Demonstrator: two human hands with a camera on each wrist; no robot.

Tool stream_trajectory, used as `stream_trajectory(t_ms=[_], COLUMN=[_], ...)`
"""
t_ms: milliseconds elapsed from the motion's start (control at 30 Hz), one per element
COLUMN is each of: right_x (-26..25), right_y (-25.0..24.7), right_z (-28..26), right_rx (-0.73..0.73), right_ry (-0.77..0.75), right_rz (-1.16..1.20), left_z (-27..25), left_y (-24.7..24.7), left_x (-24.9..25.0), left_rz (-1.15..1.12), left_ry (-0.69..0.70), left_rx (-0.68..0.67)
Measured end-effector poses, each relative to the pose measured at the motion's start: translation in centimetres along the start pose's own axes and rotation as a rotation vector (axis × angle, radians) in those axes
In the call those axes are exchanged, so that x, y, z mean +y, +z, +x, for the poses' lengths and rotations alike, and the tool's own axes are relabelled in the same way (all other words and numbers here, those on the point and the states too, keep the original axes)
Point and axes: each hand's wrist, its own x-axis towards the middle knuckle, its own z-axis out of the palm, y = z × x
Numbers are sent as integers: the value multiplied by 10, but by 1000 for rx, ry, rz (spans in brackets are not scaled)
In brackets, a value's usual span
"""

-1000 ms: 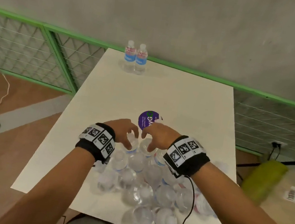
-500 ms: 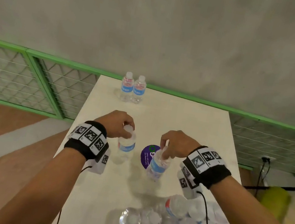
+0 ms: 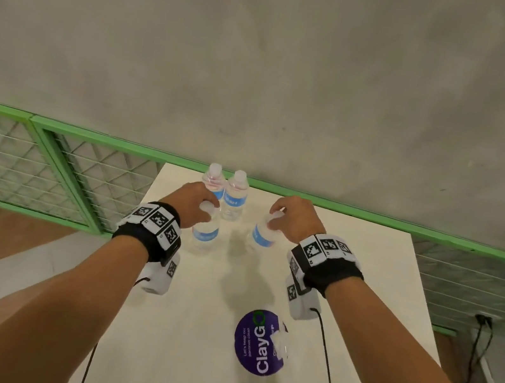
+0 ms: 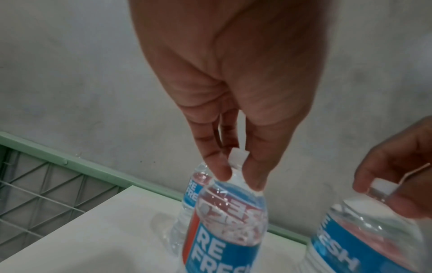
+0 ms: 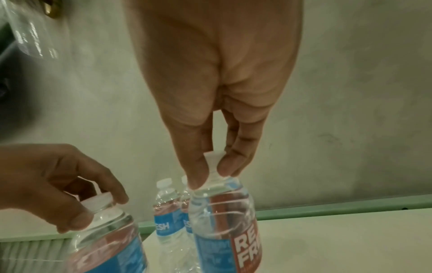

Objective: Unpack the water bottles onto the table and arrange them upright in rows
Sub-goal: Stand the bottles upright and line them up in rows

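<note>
Two clear water bottles (image 3: pixel 225 191) with blue labels stand upright side by side at the far edge of the white table (image 3: pixel 373 278). My left hand (image 3: pixel 196 200) pinches the white cap and neck of a third bottle (image 3: pixel 204 233), carried just in front of the standing pair. My right hand (image 3: pixel 293 216) pinches the cap of a fourth bottle (image 3: pixel 262 234), tilted, to the right of the pair. The left wrist view shows fingertips (image 4: pixel 222 173) on the neck of the left bottle (image 4: pixel 229 230). The right wrist view shows the same grip on the right bottle (image 5: pixel 224 221).
A round purple sticker (image 3: pixel 259 343) lies on the table nearer to me, with a scrap of clear plastic (image 3: pixel 281 343) on it. A grey wall and a green-framed mesh fence (image 3: pixel 48 167) run behind the table. A cable and wall socket (image 3: pixel 483 320) are at right.
Both hands lifted a bottle each from the pack near me and carried them forward to the standing pair at the far edge. The pack has dropped out of the head view.
</note>
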Motion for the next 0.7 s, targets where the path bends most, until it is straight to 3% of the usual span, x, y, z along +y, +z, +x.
stream_trajectory(t_ms=[267,700], right_x=[8,11], right_y=[10,15], right_z=[56,80], right_rx=[-12,43], right_ry=[-47,-52], right_rz=[-21,-25], left_z=[38,49], left_y=[10,8], left_x=[-18,-25], left_rz=[-48,-35], left_ry=[-44,-42], left_rx=[77,128])
